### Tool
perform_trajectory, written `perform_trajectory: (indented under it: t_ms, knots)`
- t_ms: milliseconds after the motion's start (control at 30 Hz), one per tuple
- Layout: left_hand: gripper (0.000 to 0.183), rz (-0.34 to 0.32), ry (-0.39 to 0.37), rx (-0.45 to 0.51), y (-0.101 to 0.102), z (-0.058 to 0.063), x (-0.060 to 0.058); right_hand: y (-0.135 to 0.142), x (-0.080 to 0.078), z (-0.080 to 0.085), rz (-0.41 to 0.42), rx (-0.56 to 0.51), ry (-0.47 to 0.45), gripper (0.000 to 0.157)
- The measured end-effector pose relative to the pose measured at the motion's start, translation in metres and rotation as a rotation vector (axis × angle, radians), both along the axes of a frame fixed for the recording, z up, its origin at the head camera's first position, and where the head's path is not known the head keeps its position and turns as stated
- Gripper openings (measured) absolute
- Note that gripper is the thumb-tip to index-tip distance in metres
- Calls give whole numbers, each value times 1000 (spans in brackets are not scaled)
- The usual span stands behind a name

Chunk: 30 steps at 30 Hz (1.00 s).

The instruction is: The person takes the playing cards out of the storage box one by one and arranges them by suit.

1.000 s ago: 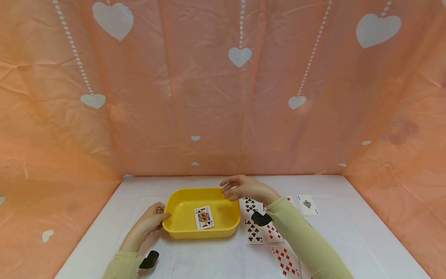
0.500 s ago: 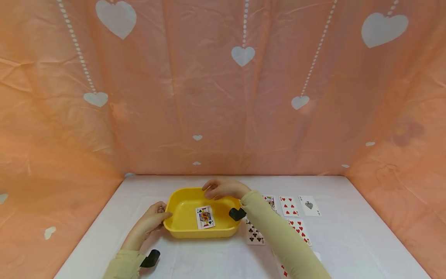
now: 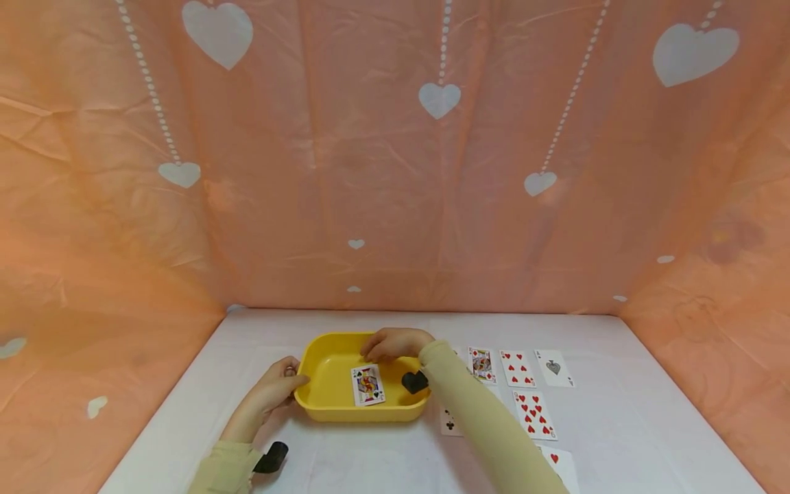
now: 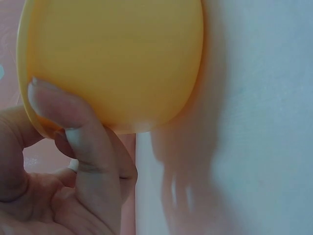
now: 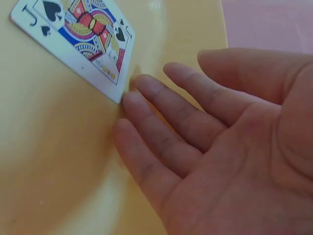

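A yellow plastic tray point(image 3: 330, 376) stands on the white table. My left hand point(image 3: 271, 385) grips its left rim, the thumb inside and the other fingers beneath or outside, as the left wrist view also shows. Face up on the tray's floor lies a jack of spades point(image 3: 368, 385), near the middle. My right hand point(image 3: 400, 343) reaches over the far right part of the tray, holding nothing. In the right wrist view its fingers are extended, slightly bent, with the fingertips close beside a corner of the jack point(image 5: 93, 36); whether they touch it, I cannot tell.
Face-up cards lie right of the tray: a diamonds face card point(image 3: 482, 364), a six of hearts point(image 3: 517, 369), an ace of spades point(image 3: 554, 368) and a nine of hearts point(image 3: 534, 414). My right sleeve point(image 3: 494, 425) covers others. A peach curtain point(image 3: 395, 226) encloses the table.
My right hand has moved left from the tray's right rim, then down into the tray. The left hand keeps its grip, and the jack stays in place. The view has shifted slightly.
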<state>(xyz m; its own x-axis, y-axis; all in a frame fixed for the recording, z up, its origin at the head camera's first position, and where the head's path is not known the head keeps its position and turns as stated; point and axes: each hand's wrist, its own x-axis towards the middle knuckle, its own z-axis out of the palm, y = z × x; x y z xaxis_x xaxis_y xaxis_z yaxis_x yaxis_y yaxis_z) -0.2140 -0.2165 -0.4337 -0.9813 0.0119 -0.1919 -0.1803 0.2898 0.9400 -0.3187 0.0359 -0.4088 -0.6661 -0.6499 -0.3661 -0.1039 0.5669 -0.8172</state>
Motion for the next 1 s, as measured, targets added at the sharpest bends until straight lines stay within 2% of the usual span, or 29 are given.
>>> perform_trajectory:
  t_ms: [233, 433, 1000]
  knots:
    - [13, 1, 1, -2, 0, -1, -1, -1, 1, -2, -6, -34, -64, 27]
    - [13, 11, 0, -10, 1, -3, -1, -1, 2, -5, -17, -6, -92, 26]
    - [13, 30, -19, -21, 2, -2, -1, -1, 3, -11, 55, 13, -57, 19]
